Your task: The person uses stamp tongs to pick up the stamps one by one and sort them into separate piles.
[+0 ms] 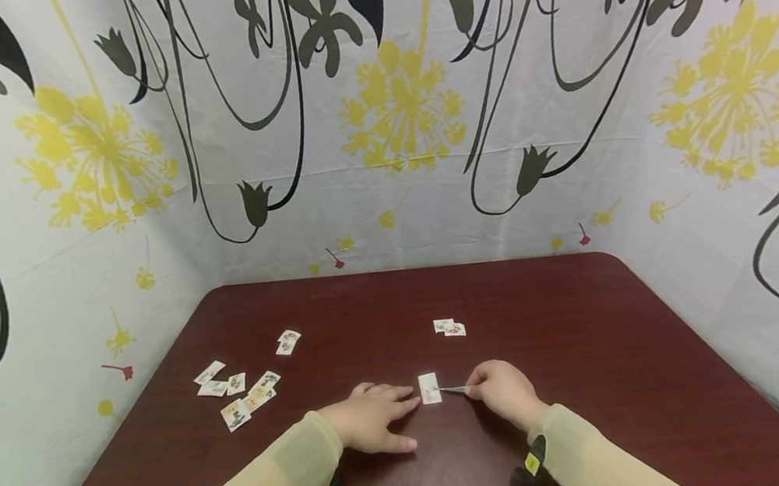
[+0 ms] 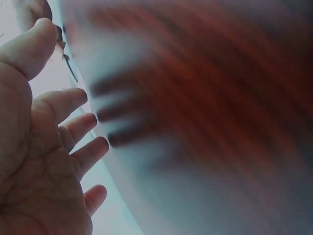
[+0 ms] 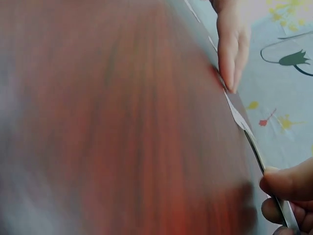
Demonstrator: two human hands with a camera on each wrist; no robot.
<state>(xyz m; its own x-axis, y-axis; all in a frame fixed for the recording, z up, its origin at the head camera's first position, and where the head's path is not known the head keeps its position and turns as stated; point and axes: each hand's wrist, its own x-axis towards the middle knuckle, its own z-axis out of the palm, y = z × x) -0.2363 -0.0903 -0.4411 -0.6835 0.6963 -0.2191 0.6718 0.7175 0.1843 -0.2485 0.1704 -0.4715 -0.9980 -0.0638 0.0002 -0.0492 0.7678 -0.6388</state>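
Observation:
A small white paper card (image 1: 429, 388) with a faint print lies near the middle of the table. My left hand (image 1: 376, 418) rests on the table just left of it, fingers spread and straight; in the left wrist view its palm (image 2: 34, 156) shows, holding nothing. With thumb and fingers my right hand (image 1: 506, 392) pinches slim metal tweezers (image 1: 454, 389). The tips of the tweezers (image 3: 255, 152) touch the card's right edge. In the right wrist view the card (image 3: 238, 116) appears nearly edge-on, slightly raised at the tips.
Several printed cards (image 1: 236, 415) lie scattered on the left of the dark red table (image 1: 543, 299). Two overlapping cards (image 1: 287, 345) lie farther back, and another pair (image 1: 454, 330) lies behind the middle card. Flower-patterned cloth (image 1: 387, 220) hangs around the table.

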